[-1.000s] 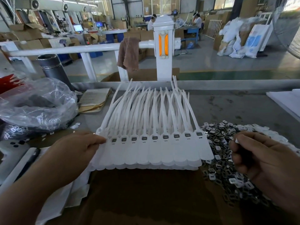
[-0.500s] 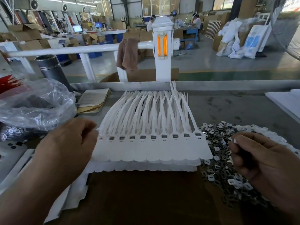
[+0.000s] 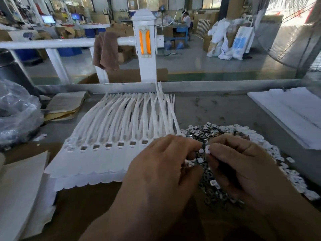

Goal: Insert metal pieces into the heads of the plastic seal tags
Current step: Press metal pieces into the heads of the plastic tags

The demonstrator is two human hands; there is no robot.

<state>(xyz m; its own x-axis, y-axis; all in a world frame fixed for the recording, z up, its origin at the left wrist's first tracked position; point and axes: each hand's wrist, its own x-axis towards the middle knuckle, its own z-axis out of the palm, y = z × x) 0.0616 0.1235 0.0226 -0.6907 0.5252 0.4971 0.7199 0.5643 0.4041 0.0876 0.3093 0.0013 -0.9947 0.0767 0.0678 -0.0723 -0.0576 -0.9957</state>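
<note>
Big factory hall out back: shiny grey floor point(image 3: 199, 61), cardboard boxes point(image 3: 67, 33) stacked everywhere, heap of white sacks point(image 3: 224, 40) with blue print (way too blurry to read). White fence post point(image 3: 145, 49) with two orange strips just past the far edge, brown cloth point(image 3: 106, 49) slung over its rail point(image 3: 48, 43). Round fan guard point(image 3: 295, 40) at far right.

Grey surface point(image 3: 217, 108) up front, scuffed, with brown cardboard point(image 3: 83, 206) along the near side. Crinkled clear bag point(image 3: 15, 115) at left, yellowed papers point(image 3: 66, 105) beside it, white sheets point(image 3: 286, 115) at right.

Middle: white seal tags point(image 3: 112, 133) fanned flat in a row, flags toward the camera, square-holed heads in a line behind them, tails pointing away. Just right of them, touching, pile of metal pieces point(image 3: 234, 134).

Left hand point(image 3: 159, 164) curled over the right end of the row, fingertips down among the pieces; pinching something or not, can't tell. Right hand point(image 3: 239, 164) pinching a single piece point(image 3: 208, 150) at its fingertips, just above the pile.
</note>
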